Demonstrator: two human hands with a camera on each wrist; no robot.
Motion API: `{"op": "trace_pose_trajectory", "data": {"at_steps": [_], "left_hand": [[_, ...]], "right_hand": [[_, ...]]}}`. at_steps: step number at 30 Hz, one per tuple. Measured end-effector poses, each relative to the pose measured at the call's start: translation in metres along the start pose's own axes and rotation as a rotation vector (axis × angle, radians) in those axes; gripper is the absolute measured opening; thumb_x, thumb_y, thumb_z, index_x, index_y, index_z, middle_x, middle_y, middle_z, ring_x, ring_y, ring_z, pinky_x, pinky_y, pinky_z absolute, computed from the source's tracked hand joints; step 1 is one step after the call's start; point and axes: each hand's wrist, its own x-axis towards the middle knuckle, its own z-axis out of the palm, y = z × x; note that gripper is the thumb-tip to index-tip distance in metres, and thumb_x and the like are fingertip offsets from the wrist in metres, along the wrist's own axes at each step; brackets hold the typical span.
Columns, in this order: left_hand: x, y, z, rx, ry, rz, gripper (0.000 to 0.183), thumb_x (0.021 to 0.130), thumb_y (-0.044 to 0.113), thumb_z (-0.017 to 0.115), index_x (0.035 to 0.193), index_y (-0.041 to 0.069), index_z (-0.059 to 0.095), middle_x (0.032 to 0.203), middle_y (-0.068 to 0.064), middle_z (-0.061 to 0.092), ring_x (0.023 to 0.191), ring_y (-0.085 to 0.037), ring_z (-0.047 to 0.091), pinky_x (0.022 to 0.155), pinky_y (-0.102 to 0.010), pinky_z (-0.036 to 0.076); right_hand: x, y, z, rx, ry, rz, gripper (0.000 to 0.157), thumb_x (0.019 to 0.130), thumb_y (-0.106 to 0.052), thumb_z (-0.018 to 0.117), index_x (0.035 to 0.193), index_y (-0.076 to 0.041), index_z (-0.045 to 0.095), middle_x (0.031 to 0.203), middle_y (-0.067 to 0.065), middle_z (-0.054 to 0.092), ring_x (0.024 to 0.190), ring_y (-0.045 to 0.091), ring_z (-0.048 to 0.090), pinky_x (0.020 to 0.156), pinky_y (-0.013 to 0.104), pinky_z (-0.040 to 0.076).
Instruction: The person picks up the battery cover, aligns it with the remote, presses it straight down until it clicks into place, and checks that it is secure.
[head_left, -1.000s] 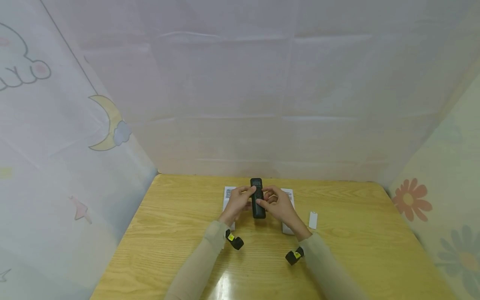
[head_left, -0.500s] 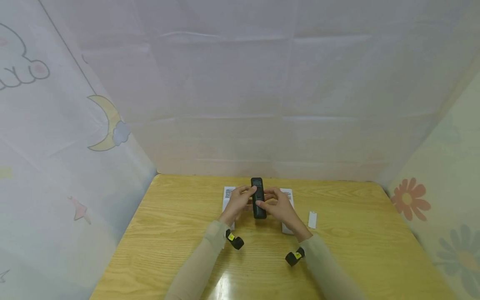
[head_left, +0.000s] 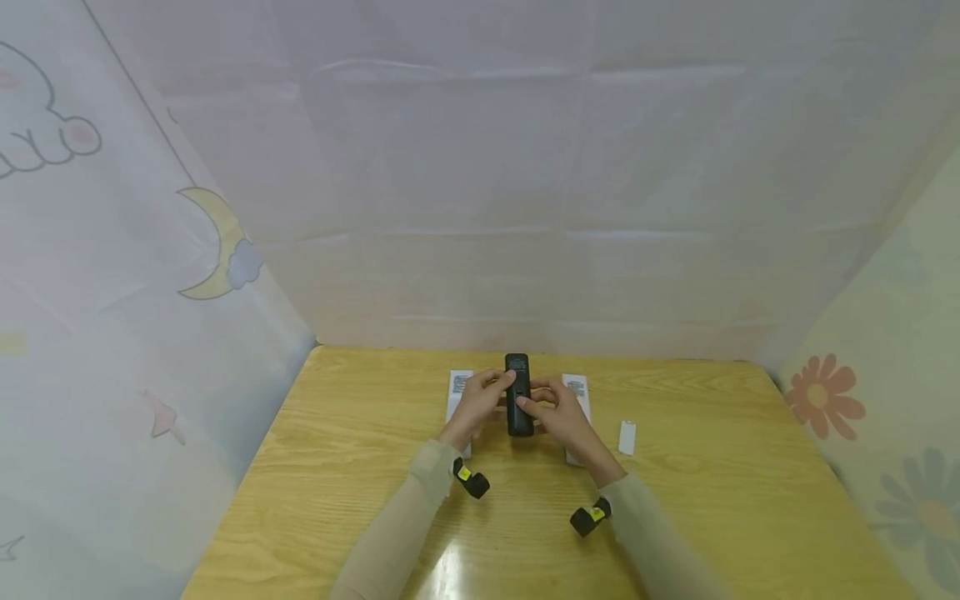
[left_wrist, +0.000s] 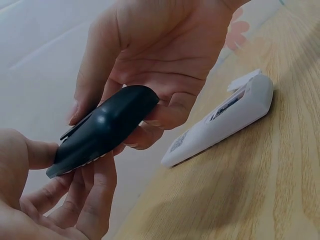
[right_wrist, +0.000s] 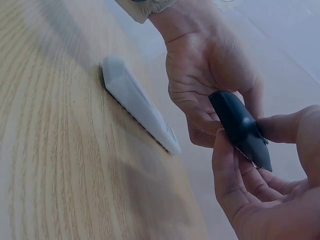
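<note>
A black remote control (head_left: pixel 519 422) is held upright above the table between both hands, its back with a label facing up. My left hand (head_left: pixel 474 407) pinches its left side near the upper end, thumb on the back. From the right, my right hand (head_left: pixel 567 417) grips it lower down, thumb pressed on the back near a small slot. The left wrist view shows a row of pale buttons along the underside of the black remote (left_wrist: pixel 102 125). Fingers of both hands run beneath it and are partly hidden.
Two white remotes lie on the wooden table (head_left: pixel 360 467), a left one (right_wrist: pixel 135 100) and a right one (left_wrist: pixel 225 125), partly behind the hands. The right one has an open battery compartment. A loose white battery cover (head_left: pixel 627 437) lies further right.
The right hand's fingers have shifted and spread a little along the side of the black remote. The left hand keeps its grip; the rest stays nearly the same.
</note>
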Motion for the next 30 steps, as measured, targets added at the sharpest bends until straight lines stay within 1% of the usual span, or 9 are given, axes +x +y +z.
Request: {"op": "trace_pose_trajectory", "data": {"at_steps": [5,12,16,21,30], "left_hand": [[-0.0003,0.0,0.0007,0.005,0.005,0.003,0.046,0.107,0.046,0.065,0.128,0.006,0.07,0.133,-0.016,0.065,0.111,-0.034,0.072,0.088,-0.045,0.066],[-0.0013,0.0002,0.001,0.032,0.018,-0.002,0.042,0.106,0.047,0.065,0.125,0.01,0.073,0.129,-0.013,0.066,0.103,-0.028,0.073,0.084,-0.042,0.066],[-0.0011,-0.0006,0.0017,0.037,0.017,0.0,0.041,0.107,0.046,0.065,0.125,0.009,0.073,0.128,-0.013,0.067,0.102,-0.026,0.074,0.084,-0.043,0.066],[-0.0015,-0.0004,0.0016,0.033,0.015,-0.004,0.042,0.107,0.045,0.065,0.127,0.01,0.072,0.128,-0.013,0.067,0.1,-0.026,0.074,0.084,-0.043,0.066],[-0.0029,-0.0009,0.0038,0.046,0.025,0.005,0.042,0.107,0.045,0.065,0.127,0.009,0.073,0.125,-0.013,0.068,0.099,-0.025,0.073,0.082,-0.041,0.066]], "right_hand": [[-0.0011,-0.0016,-0.0001,0.007,0.006,0.01,0.052,0.104,-0.028,0.072,0.147,-0.005,0.053,0.125,0.023,0.067,0.093,0.024,0.076,0.081,0.045,0.065],[-0.0006,-0.0006,-0.0006,0.023,0.002,0.013,0.049,0.104,-0.024,0.072,0.146,-0.006,0.053,0.121,0.022,0.067,0.091,0.024,0.077,0.08,0.046,0.065],[-0.0014,-0.0006,-0.0004,0.03,0.007,0.013,0.047,0.104,-0.022,0.072,0.144,-0.005,0.054,0.119,0.021,0.067,0.091,0.025,0.077,0.078,0.046,0.065],[-0.002,-0.0009,-0.0002,0.04,-0.001,-0.002,0.05,0.104,-0.022,0.073,0.144,-0.002,0.053,0.12,0.024,0.066,0.092,0.026,0.077,0.077,0.046,0.065],[-0.0029,-0.001,-0.0001,0.047,0.008,0.003,0.045,0.103,-0.019,0.073,0.141,-0.004,0.054,0.116,0.021,0.068,0.092,0.023,0.078,0.075,0.043,0.065]]}}
